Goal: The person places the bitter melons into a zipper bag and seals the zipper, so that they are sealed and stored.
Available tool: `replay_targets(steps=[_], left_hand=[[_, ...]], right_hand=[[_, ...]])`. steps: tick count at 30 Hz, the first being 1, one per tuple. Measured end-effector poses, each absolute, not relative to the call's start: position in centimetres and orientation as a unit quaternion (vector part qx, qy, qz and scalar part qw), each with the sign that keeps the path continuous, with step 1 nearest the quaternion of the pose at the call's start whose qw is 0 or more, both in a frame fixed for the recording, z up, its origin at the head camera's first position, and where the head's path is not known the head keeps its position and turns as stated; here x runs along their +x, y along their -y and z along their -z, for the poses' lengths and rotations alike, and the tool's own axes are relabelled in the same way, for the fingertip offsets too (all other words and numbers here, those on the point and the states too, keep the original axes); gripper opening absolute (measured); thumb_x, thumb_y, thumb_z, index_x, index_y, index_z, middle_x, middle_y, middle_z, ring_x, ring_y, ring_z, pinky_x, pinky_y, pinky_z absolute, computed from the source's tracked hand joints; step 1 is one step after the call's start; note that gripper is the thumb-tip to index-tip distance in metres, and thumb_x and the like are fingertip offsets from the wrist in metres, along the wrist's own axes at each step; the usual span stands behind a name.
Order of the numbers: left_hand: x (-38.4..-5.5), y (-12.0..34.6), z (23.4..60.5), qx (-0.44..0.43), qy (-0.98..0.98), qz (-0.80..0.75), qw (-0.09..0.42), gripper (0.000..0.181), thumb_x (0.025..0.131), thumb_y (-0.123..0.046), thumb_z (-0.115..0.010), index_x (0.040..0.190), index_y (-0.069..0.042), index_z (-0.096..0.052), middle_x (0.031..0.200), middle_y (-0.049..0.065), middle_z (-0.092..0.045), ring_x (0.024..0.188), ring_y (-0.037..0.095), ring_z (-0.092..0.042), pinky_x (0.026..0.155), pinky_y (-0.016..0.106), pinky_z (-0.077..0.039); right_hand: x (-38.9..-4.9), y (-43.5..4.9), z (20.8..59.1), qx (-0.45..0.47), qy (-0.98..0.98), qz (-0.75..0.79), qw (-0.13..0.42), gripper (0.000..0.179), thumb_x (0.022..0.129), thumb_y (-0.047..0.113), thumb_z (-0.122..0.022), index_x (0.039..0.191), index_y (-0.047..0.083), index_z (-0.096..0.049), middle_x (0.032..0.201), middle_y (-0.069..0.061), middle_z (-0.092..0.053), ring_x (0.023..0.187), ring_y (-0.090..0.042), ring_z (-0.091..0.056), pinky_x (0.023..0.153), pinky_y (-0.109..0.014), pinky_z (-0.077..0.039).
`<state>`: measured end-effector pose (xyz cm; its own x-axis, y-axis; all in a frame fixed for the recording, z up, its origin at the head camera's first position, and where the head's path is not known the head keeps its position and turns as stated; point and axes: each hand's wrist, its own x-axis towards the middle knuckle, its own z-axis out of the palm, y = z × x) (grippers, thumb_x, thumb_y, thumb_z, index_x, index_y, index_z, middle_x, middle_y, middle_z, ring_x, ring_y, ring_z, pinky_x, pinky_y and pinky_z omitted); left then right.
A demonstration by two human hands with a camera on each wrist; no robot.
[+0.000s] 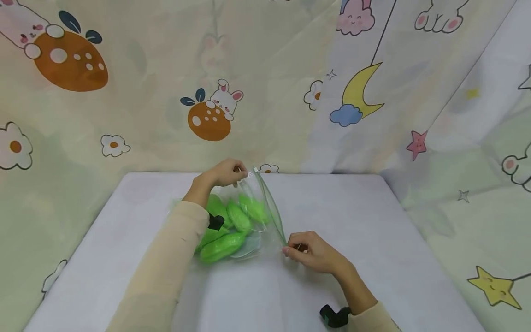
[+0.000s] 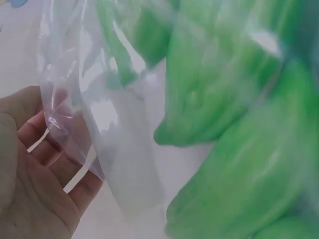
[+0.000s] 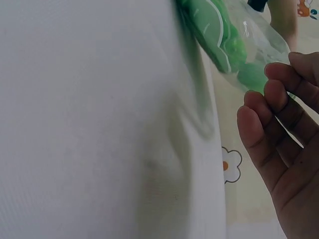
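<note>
A clear plastic zip bag (image 1: 253,242) with a green zip strip (image 1: 272,207) lies on the white table. Inside it are several bright green, elongated pieces (image 1: 223,247) with tapered ends, like toy vegetables; their exact kind is unclear. My left hand (image 1: 227,172) pinches the bag's far corner, beside a small white slider (image 1: 255,169). In the left wrist view, the left hand (image 2: 47,179) has the clear film between thumb and fingers. My right hand (image 1: 315,252) pinches the near end of the strip, and the right wrist view shows this hand (image 3: 291,124) at the bag's edge.
The white table (image 1: 352,207) reaches back to a patterned cloth (image 1: 274,92) with printed rabbits, flowers and stars. A black wrist device (image 1: 333,317) sits on the right forearm, another (image 1: 215,222) on the left.
</note>
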<state>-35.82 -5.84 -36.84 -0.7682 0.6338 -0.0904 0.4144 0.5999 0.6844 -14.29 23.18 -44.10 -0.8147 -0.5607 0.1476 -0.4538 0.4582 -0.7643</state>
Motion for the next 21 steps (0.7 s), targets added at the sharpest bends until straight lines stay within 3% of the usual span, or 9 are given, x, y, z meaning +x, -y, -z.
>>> replay_targets(steps=[12,16,21], left_hand=[[-35.3,9.6,36.0,0.284,-0.865,-0.39,0.136,0.023,0.107,-0.02,-0.055,0.117,-0.001,-0.064,0.097,0.013,-0.065,0.076,0.026,-0.069,0.083,0.042,-0.056],[-35.0,10.4,36.2,0.289,-0.85,-0.422,0.125,0.02,0.107,-0.017,-0.055,0.113,0.0,-0.063,0.092,0.014,-0.062,0.074,0.028,-0.067,0.079,0.04,-0.058],[-34.3,11.5,36.8,0.284,-0.825,-0.473,0.126,0.022,0.108,-0.018,-0.053,0.114,0.002,-0.06,0.09,0.015,-0.058,0.076,0.027,-0.065,0.075,0.037,-0.06]], right_hand=[[-15.1,-24.5,42.7,-0.311,-0.857,0.408,0.046,0.02,0.104,0.019,-0.063,0.085,0.016,-0.068,0.077,0.005,-0.061,0.068,-0.006,-0.054,0.061,-0.026,-0.052],[-15.6,-25.3,42.0,-0.31,-0.858,0.405,0.054,0.02,0.104,0.019,-0.063,0.085,0.024,-0.068,0.079,-0.002,-0.066,0.069,-0.015,-0.061,0.062,-0.027,-0.053],[-16.6,-26.5,40.1,-0.301,-0.871,0.383,0.063,0.02,0.104,0.018,-0.063,0.087,0.027,-0.068,0.084,0.0,-0.068,0.075,-0.019,-0.066,0.066,-0.029,-0.055]])
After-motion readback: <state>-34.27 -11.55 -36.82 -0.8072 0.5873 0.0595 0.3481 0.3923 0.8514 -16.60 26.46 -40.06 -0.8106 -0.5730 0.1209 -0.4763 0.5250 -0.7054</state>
